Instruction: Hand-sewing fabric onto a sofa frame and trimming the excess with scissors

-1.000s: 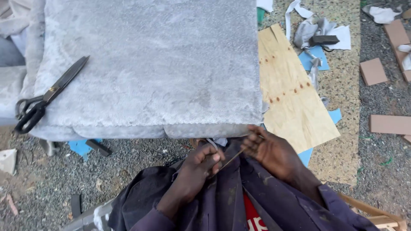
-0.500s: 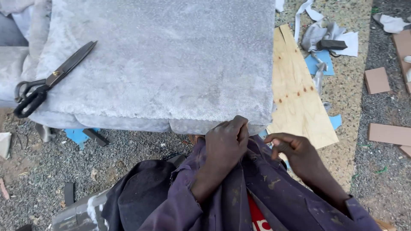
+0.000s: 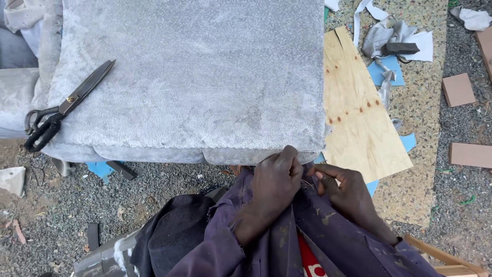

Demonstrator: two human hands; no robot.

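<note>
Gravel ground is lying under the grey cushion [image 3: 189,82]; left hand [image 3: 277,179] has moved up, now pinching its front edge, right hand [image 3: 346,190] curling shut beside.

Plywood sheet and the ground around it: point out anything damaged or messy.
The plywood sheet is split at its top end, and fabric scraps lie strewn on the gravel beside it. Scissors overhang the grey cushion edge.

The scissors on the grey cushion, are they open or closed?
Closed. The scissors lie flat at the left edge of the grey cushion, and the two blades run together as one dark strip to the tip. No hand touches them.
</note>
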